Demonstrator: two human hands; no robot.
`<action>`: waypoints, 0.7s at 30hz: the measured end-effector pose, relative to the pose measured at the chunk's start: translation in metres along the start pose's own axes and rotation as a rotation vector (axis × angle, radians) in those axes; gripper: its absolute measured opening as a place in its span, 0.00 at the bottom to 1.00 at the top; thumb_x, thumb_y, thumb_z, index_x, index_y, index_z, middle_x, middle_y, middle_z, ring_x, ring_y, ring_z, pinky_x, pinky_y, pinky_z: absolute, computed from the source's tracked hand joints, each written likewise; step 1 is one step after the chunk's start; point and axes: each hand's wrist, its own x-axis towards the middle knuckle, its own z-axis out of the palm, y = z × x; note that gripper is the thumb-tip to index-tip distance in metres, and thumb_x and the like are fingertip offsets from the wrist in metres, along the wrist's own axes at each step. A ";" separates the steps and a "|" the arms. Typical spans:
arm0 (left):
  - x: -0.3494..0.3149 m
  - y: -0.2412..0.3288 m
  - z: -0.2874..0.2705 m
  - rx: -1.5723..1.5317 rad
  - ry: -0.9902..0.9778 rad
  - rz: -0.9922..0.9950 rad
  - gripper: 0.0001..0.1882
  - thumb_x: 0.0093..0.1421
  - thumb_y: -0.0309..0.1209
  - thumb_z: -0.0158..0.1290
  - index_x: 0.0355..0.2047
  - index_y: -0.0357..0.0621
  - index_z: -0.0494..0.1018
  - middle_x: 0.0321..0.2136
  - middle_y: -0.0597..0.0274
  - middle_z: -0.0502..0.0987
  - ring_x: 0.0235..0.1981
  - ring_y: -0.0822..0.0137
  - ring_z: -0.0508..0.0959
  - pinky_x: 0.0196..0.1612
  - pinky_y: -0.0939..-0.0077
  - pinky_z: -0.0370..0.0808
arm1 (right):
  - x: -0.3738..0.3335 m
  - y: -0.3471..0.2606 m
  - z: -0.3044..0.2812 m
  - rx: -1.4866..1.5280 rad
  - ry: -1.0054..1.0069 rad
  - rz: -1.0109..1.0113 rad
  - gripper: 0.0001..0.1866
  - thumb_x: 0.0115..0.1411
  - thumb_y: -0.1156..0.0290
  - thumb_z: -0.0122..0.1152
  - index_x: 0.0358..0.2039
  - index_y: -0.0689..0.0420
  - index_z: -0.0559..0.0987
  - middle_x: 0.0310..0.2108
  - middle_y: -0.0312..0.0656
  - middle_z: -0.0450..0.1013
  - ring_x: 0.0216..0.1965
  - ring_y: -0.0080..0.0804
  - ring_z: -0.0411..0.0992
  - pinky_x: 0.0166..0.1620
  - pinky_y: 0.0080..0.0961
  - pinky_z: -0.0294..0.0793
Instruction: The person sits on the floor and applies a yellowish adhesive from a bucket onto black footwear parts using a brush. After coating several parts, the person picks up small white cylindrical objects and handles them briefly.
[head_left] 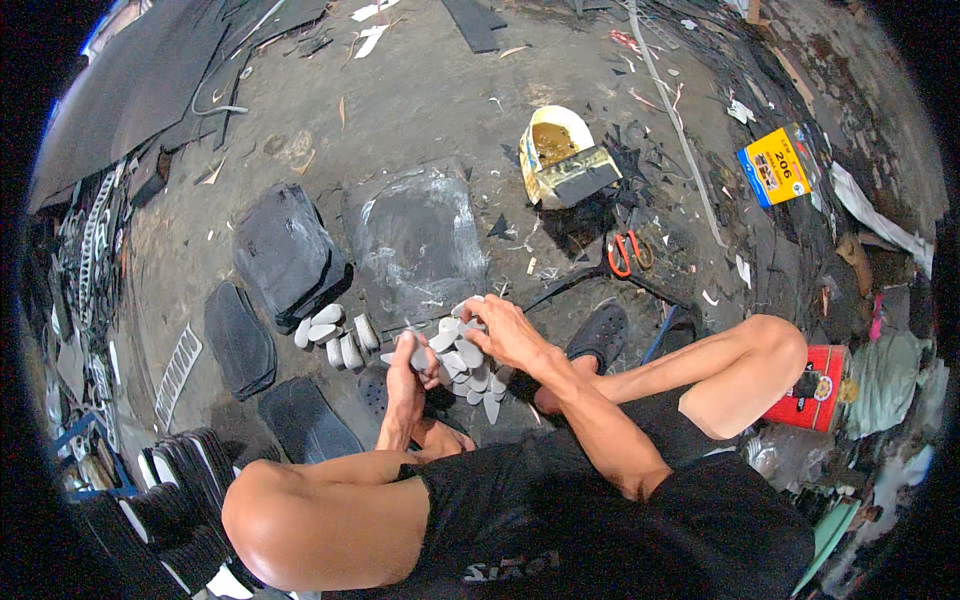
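My left hand is closed round a pale grey oval piece, thumb along its side. Beside it, the bent fingers of my right hand pinch at another pale piece over a loose heap of similar grey pieces. The heap lies between my feet, and some of it is hidden by my hands. To the left, a smaller group of the same pieces lies on the ground. Just beyond my hands is a dark flat board smeared with white residue.
A stack of dark sheets and sole-shaped dark pieces lie left. Beyond my right hand stand a cut-open container with brownish liquid and orange-handled scissors. A dark clog and a red box are at right.
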 end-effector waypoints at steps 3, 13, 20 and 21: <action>-0.007 0.005 0.012 0.217 -0.114 -0.003 0.19 0.78 0.52 0.41 0.45 0.51 0.68 0.23 0.67 0.67 0.20 0.75 0.64 0.21 0.80 0.59 | -0.002 -0.007 0.024 0.039 0.209 -0.080 0.14 0.67 0.70 0.61 0.50 0.61 0.81 0.45 0.55 0.76 0.41 0.56 0.79 0.49 0.49 0.78; -0.001 0.004 0.008 0.015 0.083 -0.027 0.21 0.76 0.54 0.44 0.44 0.50 0.72 0.23 0.69 0.73 0.19 0.75 0.68 0.19 0.79 0.60 | 0.001 -0.039 0.038 0.340 0.147 -0.132 0.11 0.67 0.68 0.64 0.43 0.63 0.81 0.38 0.50 0.79 0.36 0.45 0.80 0.42 0.39 0.78; -0.003 0.008 0.006 -0.121 0.220 0.013 0.17 0.77 0.49 0.43 0.40 0.51 0.69 0.18 0.70 0.64 0.17 0.75 0.60 0.20 0.78 0.56 | -0.006 -0.023 0.009 0.063 0.029 -0.033 0.16 0.64 0.74 0.61 0.52 0.61 0.77 0.45 0.52 0.77 0.47 0.52 0.77 0.50 0.43 0.77; -0.002 0.003 0.006 -0.041 0.056 -0.007 0.18 0.77 0.50 0.43 0.42 0.50 0.69 0.19 0.69 0.66 0.18 0.75 0.61 0.20 0.78 0.57 | -0.008 -0.019 0.017 0.056 0.036 -0.057 0.17 0.64 0.74 0.60 0.54 0.61 0.77 0.46 0.54 0.76 0.49 0.53 0.77 0.52 0.44 0.76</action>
